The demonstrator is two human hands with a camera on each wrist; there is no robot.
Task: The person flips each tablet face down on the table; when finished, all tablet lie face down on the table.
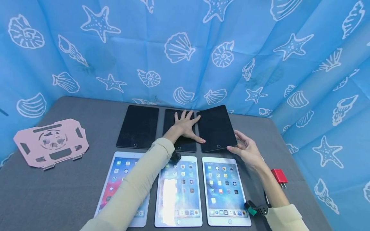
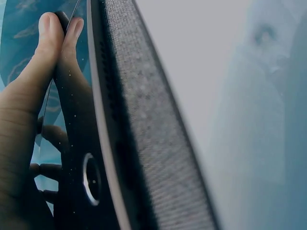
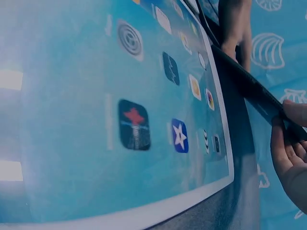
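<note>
Three dark-screened tablets lie side by side at the back of the table. My left hand point(image 1: 186, 125) is spread over the middle black tablet point(image 1: 185, 142), its thumb reaching the left edge of the right black tablet point(image 1: 216, 126). In the left wrist view the left thumb point(image 2: 33, 86) is mirrored in a dark screen beside the home button. My right hand point(image 1: 247, 150) pinches the lower right corner of the right black tablet between thumb and fingers. That tablet sits turned, its right side raised in the right wrist view. The left black tablet point(image 1: 138, 126) is untouched.
In front lie three white tablets with lit screens: the left one point(image 1: 115, 179) partly under my left sleeve, the middle one point(image 1: 188, 189) and the right one point(image 1: 222, 189). A pink case point(image 1: 57, 155) lies at the far left, a red charger plug point(image 1: 279, 176) at the right. A blue curtain point(image 1: 185, 57) hangs behind.
</note>
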